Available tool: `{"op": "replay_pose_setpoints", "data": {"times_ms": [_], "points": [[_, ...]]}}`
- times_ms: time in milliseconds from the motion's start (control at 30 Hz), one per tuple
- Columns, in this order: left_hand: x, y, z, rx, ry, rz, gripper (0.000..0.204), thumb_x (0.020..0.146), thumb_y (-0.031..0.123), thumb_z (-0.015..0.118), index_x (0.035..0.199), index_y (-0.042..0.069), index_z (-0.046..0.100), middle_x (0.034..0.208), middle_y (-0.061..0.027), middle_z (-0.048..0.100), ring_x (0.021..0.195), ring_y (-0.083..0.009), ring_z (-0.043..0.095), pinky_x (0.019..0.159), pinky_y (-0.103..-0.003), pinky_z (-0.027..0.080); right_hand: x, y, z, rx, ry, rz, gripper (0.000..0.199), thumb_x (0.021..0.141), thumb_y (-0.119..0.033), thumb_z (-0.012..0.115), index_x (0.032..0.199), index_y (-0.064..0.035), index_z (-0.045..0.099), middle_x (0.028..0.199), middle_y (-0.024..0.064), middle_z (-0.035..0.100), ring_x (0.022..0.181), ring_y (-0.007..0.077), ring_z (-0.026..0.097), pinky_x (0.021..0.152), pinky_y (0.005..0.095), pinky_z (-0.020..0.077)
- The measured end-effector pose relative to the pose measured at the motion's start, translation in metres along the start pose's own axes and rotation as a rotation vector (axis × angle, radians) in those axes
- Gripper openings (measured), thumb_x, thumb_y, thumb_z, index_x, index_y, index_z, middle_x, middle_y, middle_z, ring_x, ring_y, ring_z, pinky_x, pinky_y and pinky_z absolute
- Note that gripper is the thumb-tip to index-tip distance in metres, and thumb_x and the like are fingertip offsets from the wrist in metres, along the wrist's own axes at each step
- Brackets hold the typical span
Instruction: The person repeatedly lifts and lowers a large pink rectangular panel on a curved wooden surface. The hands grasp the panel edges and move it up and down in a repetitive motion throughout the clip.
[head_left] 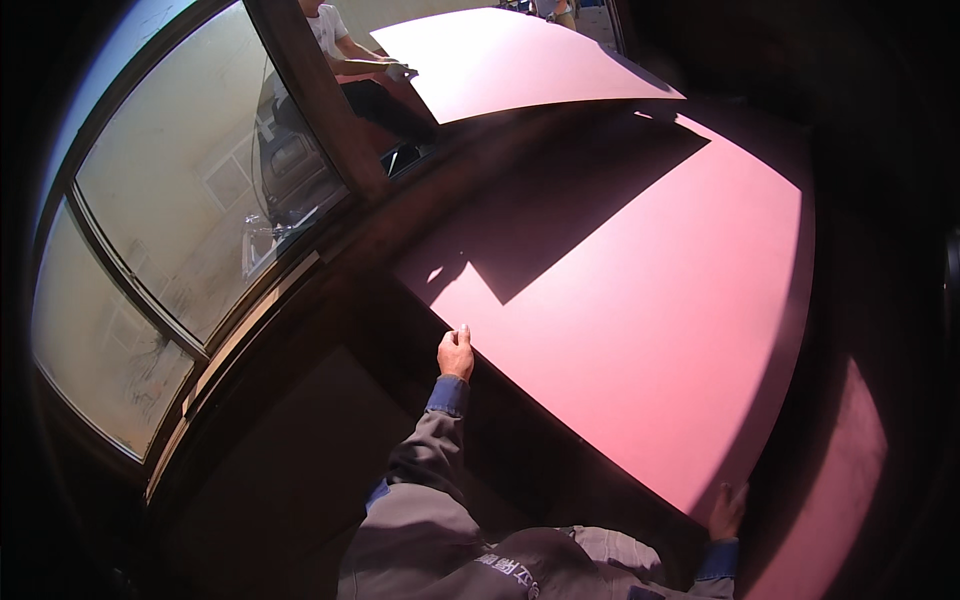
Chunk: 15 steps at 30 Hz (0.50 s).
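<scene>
I had my left hand (456, 353) and right hand (727, 510) both closed on the reddish panel's (640, 330) near edge.

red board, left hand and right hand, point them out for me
red board (640, 330), head view, sunlit middle of its top face
left hand (456, 354), head view, back of the hand at the board's near edge
right hand (727, 512), head view, fingers at the board's corner

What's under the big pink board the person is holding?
The big pink board hides nearly everything below it. Along its near edge, between the left hand and right hand, only dark shadowed space shows. Whether a stack or a table supports it cannot be seen.
</scene>
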<state>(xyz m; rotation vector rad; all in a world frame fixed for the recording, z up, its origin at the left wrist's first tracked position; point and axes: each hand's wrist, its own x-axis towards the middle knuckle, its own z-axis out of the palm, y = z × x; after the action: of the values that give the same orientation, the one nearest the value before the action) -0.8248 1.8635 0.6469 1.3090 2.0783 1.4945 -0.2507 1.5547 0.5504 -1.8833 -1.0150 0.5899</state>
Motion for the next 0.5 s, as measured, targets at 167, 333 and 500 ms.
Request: {"op": "replay_pose_setpoints", "data": {"times_ms": [167, 333, 500], "points": [[0.029, 0.095, 0.009, -0.348, -0.069, -0.087, 0.056, 0.093, 0.056, 0.054, 0.098, 0.001, 0.060, 0.086, -0.0055, 0.063, 0.071, -0.0131, 0.056, 0.063, -0.029, 0.047, 0.001, 0.041, -0.003, 0.034, 0.013, 0.119, 0.062, 0.100, -0.026, 0.048, 0.141, 0.0136, 0.026, 0.142, 0.0346, 0.036, 0.133, 0.0407, 0.039, 0.110, 0.0395, 0.0317], [0.112, 0.146, 0.038, 0.006, 0.076, 0.213, 0.068, 0.093, 0.059, 0.049, 0.114, -0.005, 0.057, 0.103, -0.0175, 0.066, 0.096, -0.0284, 0.064, 0.087, -0.038, 0.050, 0.005, -0.015, -0.011, 0.107, 0.033, 0.269, 0.059, 0.100, -0.024, 0.048, 0.142, 0.0119, 0.028, 0.140, 0.0301, 0.042, 0.127, 0.0352, 0.046, 0.106, 0.0366, 0.0360], [0.215, 0.123, 0.085, 0.307, 0.242, 0.131, 0.097, 0.084, 0.074, 0.047, 0.131, -0.011, 0.043, 0.126, -0.0307, 0.053, 0.112, -0.0395, 0.057, 0.098, -0.047, 0.043, -0.008, -0.028, -0.021, 0.078, 0.084, 0.346, 0.056, 0.100, -0.023, 0.049, 0.142, 0.0096, 0.031, 0.135, 0.0253, 0.049, 0.120, 0.0293, 0.052, 0.101, 0.0343, 0.0400]]}}
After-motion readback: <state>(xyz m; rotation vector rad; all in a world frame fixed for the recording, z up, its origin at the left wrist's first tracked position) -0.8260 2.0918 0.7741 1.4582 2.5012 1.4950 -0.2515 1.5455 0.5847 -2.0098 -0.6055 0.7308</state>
